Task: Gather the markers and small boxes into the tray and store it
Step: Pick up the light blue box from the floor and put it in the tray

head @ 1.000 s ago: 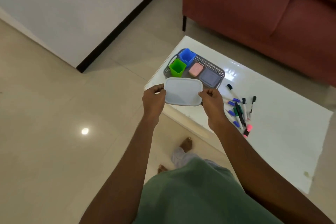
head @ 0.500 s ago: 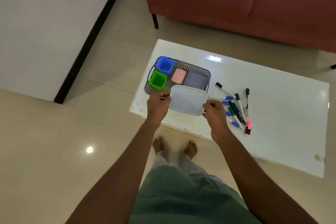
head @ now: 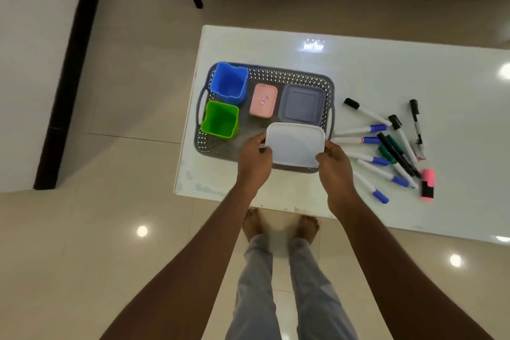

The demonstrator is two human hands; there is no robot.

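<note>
The white lidded box [head: 294, 146] is held flat, lid up, its long axis running from the left hand [head: 254, 164] to the right hand [head: 336, 171]. Each short end is gripped by curled fingers. The near right corner of the grey tray [head: 287, 74] is hidden beneath the box; contact between them cannot be told.

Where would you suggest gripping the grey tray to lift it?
Probably by the loop handles at the short ends of the grey tray, one hand from each side; the blue cup and green cup standing open in it call for a level lift.
</note>
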